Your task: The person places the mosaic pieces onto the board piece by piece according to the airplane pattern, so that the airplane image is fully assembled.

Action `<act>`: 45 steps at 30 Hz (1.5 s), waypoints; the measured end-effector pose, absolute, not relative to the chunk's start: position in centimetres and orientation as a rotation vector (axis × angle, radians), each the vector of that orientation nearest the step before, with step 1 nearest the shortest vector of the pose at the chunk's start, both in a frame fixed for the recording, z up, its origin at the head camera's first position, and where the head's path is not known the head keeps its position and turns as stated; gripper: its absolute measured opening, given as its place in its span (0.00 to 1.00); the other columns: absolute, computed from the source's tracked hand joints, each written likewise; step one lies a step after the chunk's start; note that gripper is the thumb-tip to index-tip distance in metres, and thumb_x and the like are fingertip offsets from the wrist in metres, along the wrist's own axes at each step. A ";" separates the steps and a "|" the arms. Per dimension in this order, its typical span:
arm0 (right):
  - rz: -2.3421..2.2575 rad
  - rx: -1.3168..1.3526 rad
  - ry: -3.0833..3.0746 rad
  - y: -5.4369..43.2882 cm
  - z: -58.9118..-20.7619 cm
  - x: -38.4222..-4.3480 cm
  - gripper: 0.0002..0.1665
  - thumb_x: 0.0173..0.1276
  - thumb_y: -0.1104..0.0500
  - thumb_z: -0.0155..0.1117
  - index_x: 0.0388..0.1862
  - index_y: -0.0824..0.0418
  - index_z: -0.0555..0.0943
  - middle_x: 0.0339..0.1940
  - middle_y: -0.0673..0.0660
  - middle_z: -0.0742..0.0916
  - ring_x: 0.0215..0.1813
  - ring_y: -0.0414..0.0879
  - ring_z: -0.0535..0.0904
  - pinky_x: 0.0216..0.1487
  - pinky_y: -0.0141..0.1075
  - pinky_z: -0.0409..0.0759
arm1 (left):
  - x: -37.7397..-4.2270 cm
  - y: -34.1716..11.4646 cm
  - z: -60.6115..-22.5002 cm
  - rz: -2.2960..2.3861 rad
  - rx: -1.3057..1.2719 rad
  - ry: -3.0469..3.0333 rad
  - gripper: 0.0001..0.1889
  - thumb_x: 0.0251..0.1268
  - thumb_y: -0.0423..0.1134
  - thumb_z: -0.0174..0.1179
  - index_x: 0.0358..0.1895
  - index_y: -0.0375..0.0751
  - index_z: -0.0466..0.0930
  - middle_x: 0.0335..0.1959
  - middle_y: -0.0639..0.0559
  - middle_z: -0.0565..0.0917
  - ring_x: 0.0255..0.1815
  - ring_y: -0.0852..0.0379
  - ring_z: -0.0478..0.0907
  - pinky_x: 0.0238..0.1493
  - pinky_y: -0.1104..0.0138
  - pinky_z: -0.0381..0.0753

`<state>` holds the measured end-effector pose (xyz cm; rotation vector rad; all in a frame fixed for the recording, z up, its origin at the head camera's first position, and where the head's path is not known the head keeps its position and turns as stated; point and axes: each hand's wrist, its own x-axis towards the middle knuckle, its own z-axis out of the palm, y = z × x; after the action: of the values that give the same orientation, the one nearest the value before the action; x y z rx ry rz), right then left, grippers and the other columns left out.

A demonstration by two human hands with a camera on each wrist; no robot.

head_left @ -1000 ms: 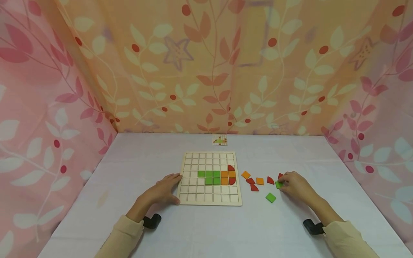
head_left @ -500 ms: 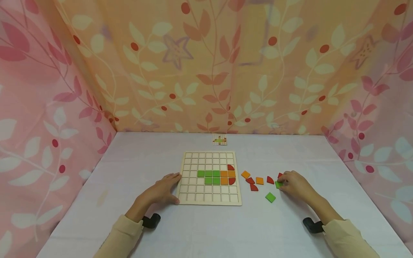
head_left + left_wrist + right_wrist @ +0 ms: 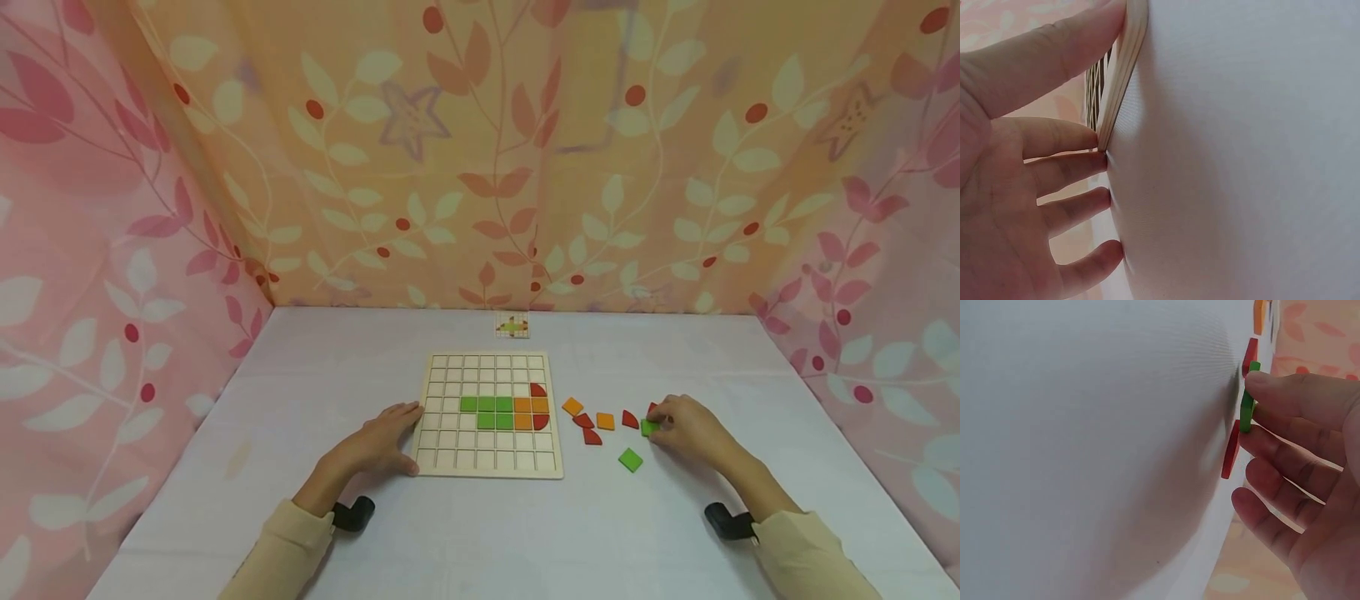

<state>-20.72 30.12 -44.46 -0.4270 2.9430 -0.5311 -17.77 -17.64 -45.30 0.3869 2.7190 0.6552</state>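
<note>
The white cloth-covered table (image 3: 480,537) before me carries a wooden grid board (image 3: 486,439) on the right of my left hand (image 3: 377,437), its near side touching my fingers. A small pattern card (image 3: 512,325) lies farther off, beyond both hands. Left of my right hand (image 3: 690,429) lie two orange square tiles (image 3: 605,421) and three red quarter-circle tiles (image 3: 630,419); a fourth red tile (image 3: 653,408) sits partly hidden behind my fingers. One green square tile (image 3: 631,459) lies left and nearer me.

The square tile (image 3: 648,427) at the right hand (image 3: 693,433) is green, the quarter-circle tile (image 3: 629,419) further left red. Right of the left hand (image 3: 375,439), the pale wooden board (image 3: 486,438) has a square grid. Beyond both hands, the orange curtain (image 3: 555,192) carries pale leaves and red dots.
</note>
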 end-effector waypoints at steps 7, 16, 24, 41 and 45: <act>-0.644 -0.439 2.984 29.9 -43.2 -21.4 0.12 0.57 0.63 0.70 0.41 0.66 0.86 0.36 0.56 0.86 0.41 0.52 0.77 0.43 0.47 0.78 | -17.8 -17.6 -44.9 0.638 0.397 2.711 0.49 0.46 0.40 0.76 0.73 0.32 0.59 0.76 0.38 0.59 0.78 0.36 0.52 0.71 0.38 0.56; -0.691 -0.503 3.018 27.7 -42.1 -22.6 0.12 0.59 0.61 0.71 0.41 0.64 0.87 0.35 0.55 0.86 0.42 0.54 0.77 0.42 0.43 0.78 | -17.8 -17.5 -44.6 0.641 0.398 2.694 0.49 0.47 0.39 0.75 0.73 0.31 0.59 0.76 0.37 0.59 0.78 0.34 0.51 0.71 0.37 0.56; -0.756 -0.551 3.013 24.5 -41.3 -23.6 0.13 0.60 0.60 0.71 0.43 0.63 0.86 0.38 0.56 0.86 0.45 0.55 0.77 0.45 0.45 0.79 | -17.8 -17.4 -44.8 0.638 0.381 2.695 0.49 0.47 0.40 0.75 0.73 0.32 0.59 0.76 0.38 0.59 0.78 0.36 0.52 0.71 0.37 0.55; -0.778 -0.725 2.907 17.1 -40.6 -24.8 0.15 0.61 0.58 0.71 0.46 0.63 0.86 0.39 0.54 0.85 0.47 0.54 0.78 0.49 0.44 0.78 | -17.8 -17.5 -44.9 0.643 0.381 2.703 0.49 0.45 0.40 0.76 0.73 0.33 0.60 0.77 0.39 0.59 0.78 0.36 0.51 0.72 0.37 0.54; -0.782 -0.818 2.884 15.7 -41.1 -25.0 0.15 0.60 0.58 0.72 0.45 0.62 0.86 0.37 0.54 0.85 0.45 0.49 0.77 0.47 0.42 0.78 | -17.8 -17.5 -45.0 0.647 0.376 2.698 0.49 0.45 0.40 0.76 0.73 0.33 0.60 0.77 0.39 0.59 0.78 0.36 0.51 0.72 0.38 0.54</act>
<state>-25.02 15.68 -41.10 -0.8181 2.8844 -0.7816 -17.83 -17.53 -45.03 0.3756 2.6980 0.6472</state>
